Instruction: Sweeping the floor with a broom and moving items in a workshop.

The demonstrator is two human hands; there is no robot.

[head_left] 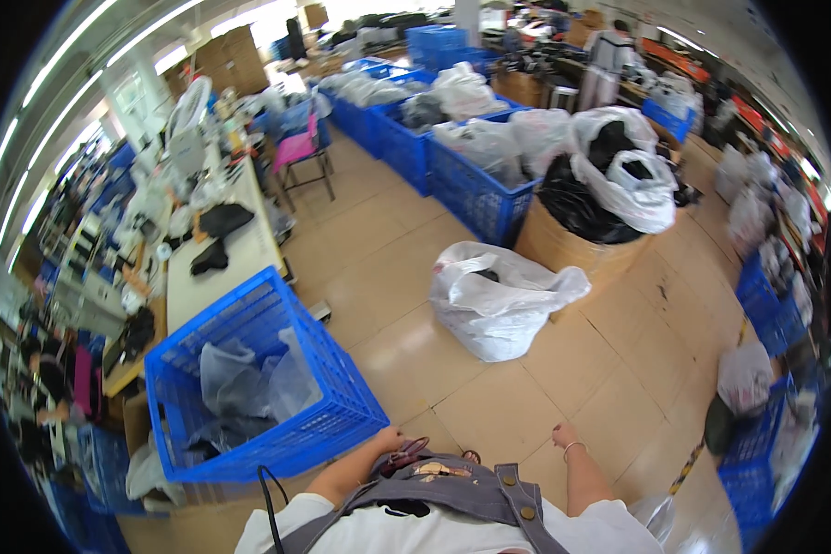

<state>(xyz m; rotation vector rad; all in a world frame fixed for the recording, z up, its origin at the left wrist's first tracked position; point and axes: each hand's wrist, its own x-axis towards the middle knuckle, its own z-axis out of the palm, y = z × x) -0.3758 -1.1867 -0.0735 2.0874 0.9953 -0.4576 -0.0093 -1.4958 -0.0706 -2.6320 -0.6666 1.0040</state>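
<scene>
My left hand (390, 439) is low in front of me, by the near right corner of a large blue plastic crate (277, 291). Whether it touches the crate I cannot tell, and its fingers are too small and hidden to read. Clear plastic bags (295, 379) lie inside the crate. To the right, over the tiled floor, hangs my right hand (563, 434), its fingers curled in and nothing seen in them. A bracelet circles that wrist. Ahead of both hands a white plastic bag (499, 300) with dark contents sits on the floor, apart from them.
A tall brown drum (577, 254) with black and white bags stands behind the white bag. Blue crates (480, 198) full of bags line up farther back. At left is a long worktable (240, 258) with black pieces; a pink chair (295, 148) stands beyond. More crates (771, 300) line the right.
</scene>
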